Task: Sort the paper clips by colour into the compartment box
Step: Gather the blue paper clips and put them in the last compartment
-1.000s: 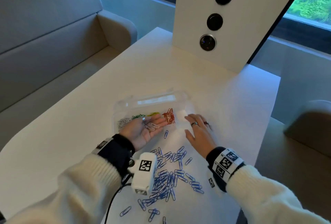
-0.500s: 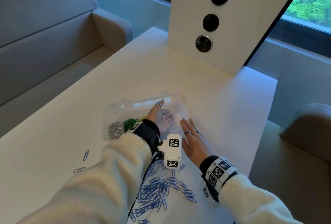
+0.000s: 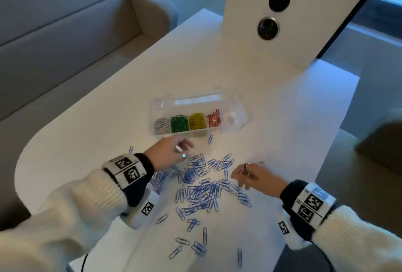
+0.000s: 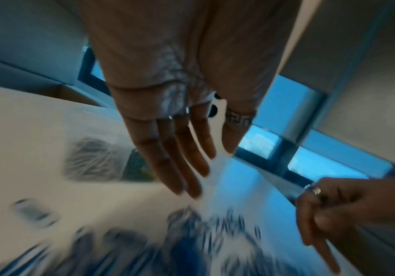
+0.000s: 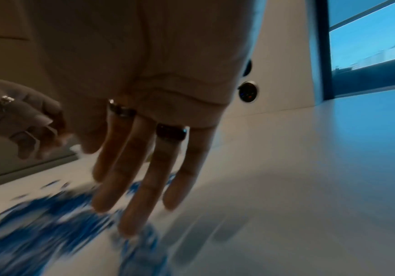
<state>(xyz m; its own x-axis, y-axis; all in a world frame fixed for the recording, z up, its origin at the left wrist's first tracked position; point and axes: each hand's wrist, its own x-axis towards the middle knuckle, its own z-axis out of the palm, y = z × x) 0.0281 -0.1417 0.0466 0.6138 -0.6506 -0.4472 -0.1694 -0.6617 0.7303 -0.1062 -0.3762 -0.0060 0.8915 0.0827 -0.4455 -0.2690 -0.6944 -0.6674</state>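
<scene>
Dozens of thin blue wire clips [image 3: 202, 187] litter the smooth white table [image 3: 87, 119] near the clear plastic box [image 3: 195, 117]; left hand [image 3: 167, 156] and right hand [image 3: 254, 176] hover loose-fingered, empty.

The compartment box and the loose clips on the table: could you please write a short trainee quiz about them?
1. True or false: the blue clips on the table are already in the compartment box.
2. Which colour sits between the green clips and the red clips? A white, B yellow, C blue.
3. Fill in: in the head view the left hand and the right hand hang on either side of the ____ pile.

Key: 1 false; 2 B, the yellow clips; 3 blue.
</scene>
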